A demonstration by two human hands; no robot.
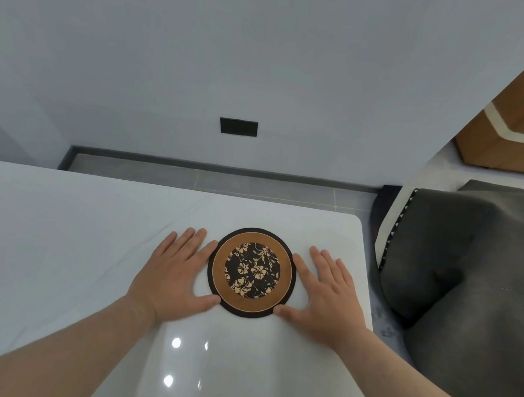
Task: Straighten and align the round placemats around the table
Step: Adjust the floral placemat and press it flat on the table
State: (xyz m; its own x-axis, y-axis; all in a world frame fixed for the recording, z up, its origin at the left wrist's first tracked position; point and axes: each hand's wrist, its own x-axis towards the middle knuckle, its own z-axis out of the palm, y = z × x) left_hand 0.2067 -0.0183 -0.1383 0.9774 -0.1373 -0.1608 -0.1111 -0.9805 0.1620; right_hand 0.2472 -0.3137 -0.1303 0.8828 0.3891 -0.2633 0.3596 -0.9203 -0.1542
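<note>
Brown placemat (252,272) btwn both hands' fingers (206,251), touching edges.

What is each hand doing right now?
Left hand: open, flat on the table, fingertips touching the placemat rim.
Right hand: open, flat, likewise.

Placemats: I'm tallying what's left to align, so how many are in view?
1: the round placemat lies on the table between both hands; others may be out of frame.
</note>
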